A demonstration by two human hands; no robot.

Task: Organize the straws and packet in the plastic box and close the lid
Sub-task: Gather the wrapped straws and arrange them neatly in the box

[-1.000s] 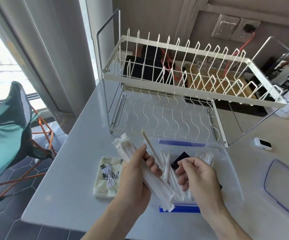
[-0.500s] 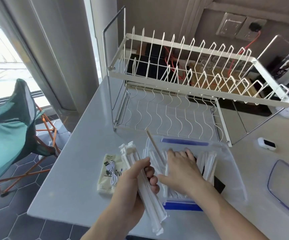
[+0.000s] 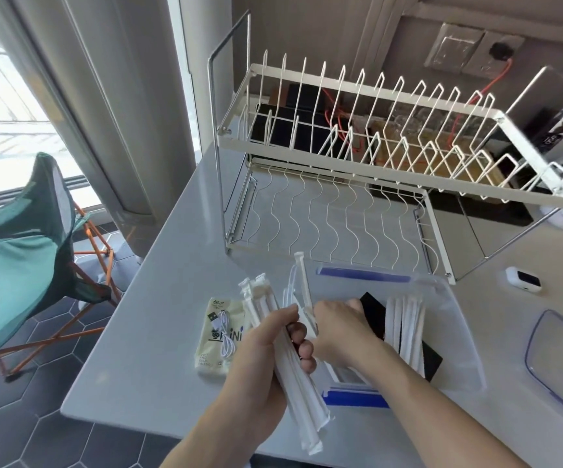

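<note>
L hand (image 3: 259, 352) grips straws (image 3: 302, 396), long axis near-to-far.

- One clear plastic box (image 3: 455, 336) with two blue clips, open on the tabletop (image 3: 158, 359).
- One clear lid (image 3: 560, 363), blue-edged, lying apart at the right.
- One cream packet (image 3: 210, 336), flat beside the box.
- One white cable (image 3: 224, 334), coiled on top of the packet.
- One bundle of wrapped straws (image 3: 293, 383) in the left hand (image 3: 256, 363): perhaps six or seven, overlapping too much for a sure count.
- Some five or six more straws (image 3: 405, 329) lying inside the box.
- One black card (image 3: 374, 312) in the box.
- Two hands; right hand (image 3: 340, 329) in the box.
- One two-tier dish rack (image 3: 357, 157).
- One small white device (image 3: 523, 279).
- One green folding chair (image 3: 20, 251).
</note>
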